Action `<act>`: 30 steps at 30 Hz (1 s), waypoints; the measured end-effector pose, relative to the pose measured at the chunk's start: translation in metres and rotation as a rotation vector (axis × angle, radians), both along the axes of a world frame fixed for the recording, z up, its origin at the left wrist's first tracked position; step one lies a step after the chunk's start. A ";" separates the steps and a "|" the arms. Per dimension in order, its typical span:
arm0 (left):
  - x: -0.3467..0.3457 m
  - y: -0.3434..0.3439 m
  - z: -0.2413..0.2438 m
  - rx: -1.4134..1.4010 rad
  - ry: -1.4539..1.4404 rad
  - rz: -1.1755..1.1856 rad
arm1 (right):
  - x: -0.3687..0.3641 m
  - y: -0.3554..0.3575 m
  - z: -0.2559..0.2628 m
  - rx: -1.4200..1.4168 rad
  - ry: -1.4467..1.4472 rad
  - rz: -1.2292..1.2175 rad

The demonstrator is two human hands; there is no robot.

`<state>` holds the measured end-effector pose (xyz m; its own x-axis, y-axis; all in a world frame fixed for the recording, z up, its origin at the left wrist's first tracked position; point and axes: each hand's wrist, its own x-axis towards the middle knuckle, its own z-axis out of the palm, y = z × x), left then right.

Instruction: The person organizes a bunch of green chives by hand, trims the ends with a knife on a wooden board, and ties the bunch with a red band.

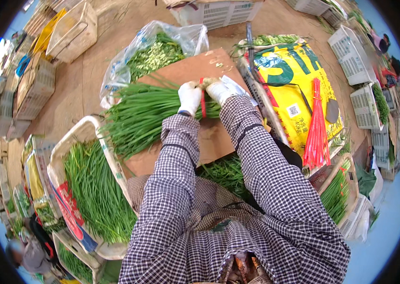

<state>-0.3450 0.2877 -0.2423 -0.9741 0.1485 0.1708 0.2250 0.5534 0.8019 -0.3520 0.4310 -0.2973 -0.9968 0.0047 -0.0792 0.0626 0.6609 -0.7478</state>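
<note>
A large bundle of green chives (143,112) lies across a brown board (221,136) in front of me, leaves fanned to the left. A red tie strip (203,106) runs around the bundle near its right end. My left hand (190,97), in a white glove, pinches the strip on top of the bundle. Right beside it, my right hand (217,90), also gloved, has its fingers closed at the same strip; its fingertips touch or nearly touch the left ones. White paper or cloth (233,85) shows by the right wrist.
Red tie strips (316,131) lie bunched on a yellow printed sack (285,96) at right. A clear plastic bag (114,80) of trimmings stands behind the board. Loose chives fill a white crate (95,124) at left. Tied bundles (335,195) sit in a basket at lower right.
</note>
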 end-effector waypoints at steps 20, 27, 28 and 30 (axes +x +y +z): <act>0.012 0.009 -0.001 0.005 0.083 0.104 | 0.005 -0.010 0.046 0.119 -0.177 -0.059; 0.006 0.013 -0.003 -0.070 0.009 0.147 | 0.003 -0.012 0.028 0.003 -0.136 -0.189; 0.001 0.011 -0.001 -0.179 -0.014 0.139 | 0.003 -0.012 0.028 0.036 -0.125 -0.195; -0.006 0.010 -0.001 -0.183 -0.114 0.125 | 0.006 -0.014 0.029 0.105 -0.102 -0.203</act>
<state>-0.3507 0.2981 -0.2438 -0.9982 0.0439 0.0405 0.0596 0.7095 0.7022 -0.3455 0.4167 -0.2684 -0.9615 0.2172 -0.1682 0.2736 0.7012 -0.6583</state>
